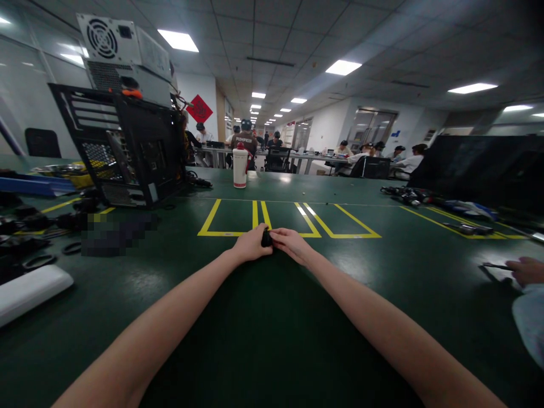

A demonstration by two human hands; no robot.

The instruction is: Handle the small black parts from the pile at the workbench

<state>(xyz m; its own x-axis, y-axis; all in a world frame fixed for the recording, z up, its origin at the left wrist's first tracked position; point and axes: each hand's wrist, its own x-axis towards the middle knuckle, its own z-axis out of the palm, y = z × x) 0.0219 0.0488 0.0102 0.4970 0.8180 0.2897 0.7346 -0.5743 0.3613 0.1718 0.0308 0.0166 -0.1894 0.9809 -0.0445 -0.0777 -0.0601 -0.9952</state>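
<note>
Both my arms reach forward over a dark green table (272, 317), and the hands meet near its middle. A small black object (266, 238) is between them, too small and covered to name. My left hand (250, 243) is closed around its left side. My right hand (291, 243) has its fingertips pinched together against the object's right side. Just beyond the hands, yellow tape outlines (227, 233) mark the tabletop.
At left stand a black computer case (127, 147) with power supply units (127, 51) on top, and a white rounded object (34, 292). A white tumbler (240, 167) stands ahead. At right, a co-worker's hand (529, 271) is near cables (408, 195) and a dark panel (488, 170).
</note>
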